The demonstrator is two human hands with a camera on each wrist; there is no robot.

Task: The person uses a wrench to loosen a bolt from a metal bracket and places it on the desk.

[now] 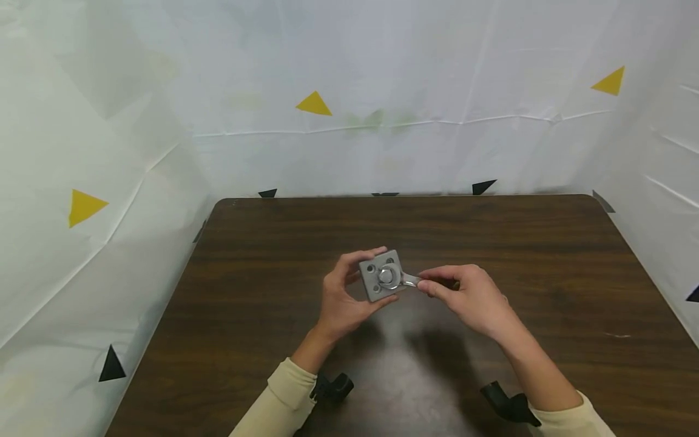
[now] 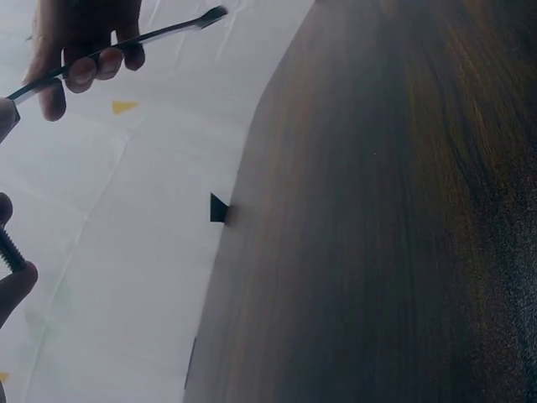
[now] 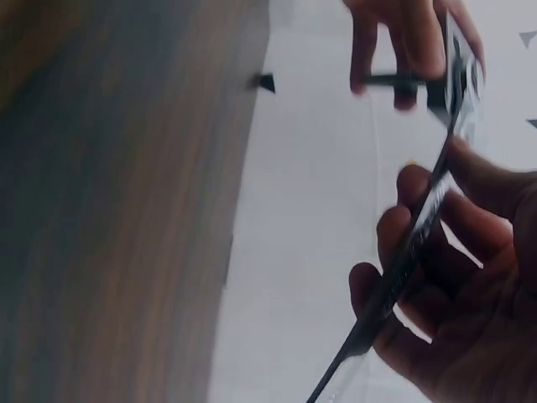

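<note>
Above the middle of the table, my left hand [image 1: 343, 296] grips a small grey square plate [image 1: 375, 285] with corner holes by its edges. A silver bolt head [image 1: 387, 276] sits in the plate's centre. My right hand [image 1: 464, 291] pinches a thin flat metal wrench [image 1: 411, 280] whose head fits round that bolt head. In the left wrist view the wrench [image 2: 159, 34] crosses the top left, and the bolt's dark threaded shaft [image 2: 10, 250] pokes out by my fingertips. In the right wrist view the wrench [image 3: 403, 260] runs through my curled fingers up to the plate [image 3: 463, 80].
The dark brown wooden table [image 1: 273, 255] stands inside white sheet walls marked with yellow triangles [image 1: 314, 104] and black triangles [image 1: 111, 365]. Black camera straps [image 1: 334, 386] sit at both wrists, below cream sleeves.
</note>
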